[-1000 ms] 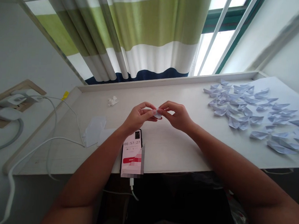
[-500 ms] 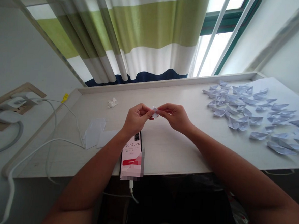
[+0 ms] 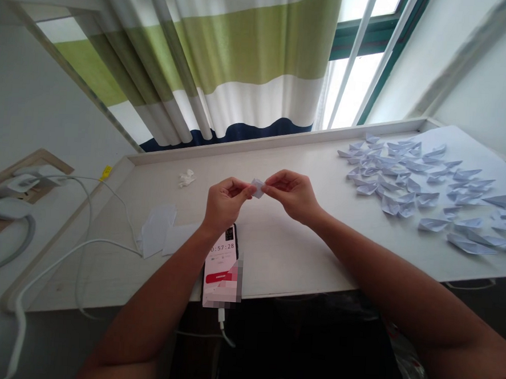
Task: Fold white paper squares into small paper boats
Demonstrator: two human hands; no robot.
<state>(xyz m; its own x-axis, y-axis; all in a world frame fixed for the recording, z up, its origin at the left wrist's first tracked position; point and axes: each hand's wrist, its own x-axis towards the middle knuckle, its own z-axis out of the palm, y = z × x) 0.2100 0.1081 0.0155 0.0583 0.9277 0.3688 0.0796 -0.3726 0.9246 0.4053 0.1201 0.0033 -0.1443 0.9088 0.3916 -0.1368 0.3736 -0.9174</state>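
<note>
A small folded piece of white paper (image 3: 258, 188) is held up above the middle of the table, its shape close to a diamond. My left hand (image 3: 227, 204) pinches its left corner between thumb and fingers. From the other side, my right hand (image 3: 292, 195) grips the right corner the same way. Many folded paper boats (image 3: 401, 178) lie spread over the right part of the table. Left of my left forearm are flat sheets of white paper (image 3: 158, 229), partly covered by the arm.
A phone (image 3: 221, 267) showing a timer lies at the table's front edge, a charging cable (image 3: 221, 319) plugged into it. Crumpled white paper (image 3: 187, 178) sits at the back left. White cords run from a wall socket (image 3: 21, 187) over the left side of the white table (image 3: 283, 260).
My fingertips have drawn slightly apart, and more of the folded paper shows between them. The whole view has shifted a little.
</note>
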